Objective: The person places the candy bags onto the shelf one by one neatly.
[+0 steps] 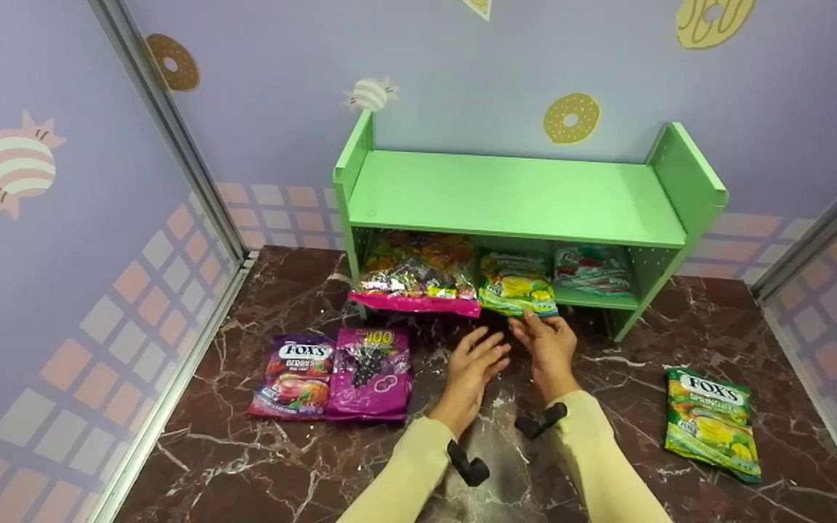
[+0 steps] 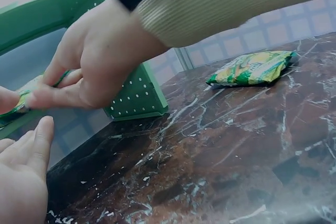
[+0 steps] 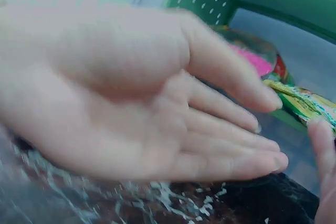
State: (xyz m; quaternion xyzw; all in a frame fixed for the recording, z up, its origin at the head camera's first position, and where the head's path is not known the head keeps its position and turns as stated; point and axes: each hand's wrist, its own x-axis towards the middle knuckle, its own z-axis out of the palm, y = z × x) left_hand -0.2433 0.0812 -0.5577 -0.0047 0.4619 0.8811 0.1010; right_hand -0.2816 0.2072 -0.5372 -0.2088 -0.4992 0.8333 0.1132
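Observation:
A green Fox's Spring Tea candy bag (image 1: 516, 283) lies in the lower tier of a green shelf (image 1: 506, 196), its front edge sticking out. My right hand (image 1: 551, 345) pinches that edge between thumb and fingers; the left wrist view also shows this hand (image 2: 89, 66) at the bag. Just left of it, my left hand (image 1: 471, 370) hovers below the shelf's front, holding nothing. Its fingers are straight in the right wrist view, where the left hand (image 3: 136, 103) covers much of the frame.
Left of the pinched bag, a pink-edged candy bag (image 1: 418, 280) overhangs the shelf; a teal-and-red bag (image 1: 593, 269) lies right. On the dark marble counter (image 1: 244, 472) are a Fox's Berries bag (image 1: 293, 378), a purple candy bag (image 1: 370, 374) and another green Fox's bag (image 1: 713, 425).

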